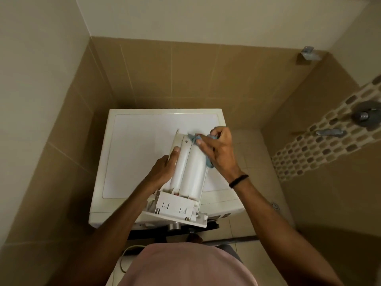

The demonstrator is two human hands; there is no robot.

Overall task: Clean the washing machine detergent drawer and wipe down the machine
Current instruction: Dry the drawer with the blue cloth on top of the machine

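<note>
The white detergent drawer (188, 172) is out of the machine and turned underside up above the white washing machine top (140, 145). Its front panel points toward me. My left hand (162, 168) grips the drawer's left side, thumb on its underside. My right hand (218, 149) holds a small blue cloth (196, 138) and presses it against the drawer's far right end. Part of the cloth shows below the palm at the drawer's right edge.
The machine stands in a corner of brown tiled walls. A shower valve (365, 115) and lever tap (329, 132) are on the right wall with a mosaic strip. A floor drain (275, 205) lies to the right. A thin cable (125, 256) runs by my body.
</note>
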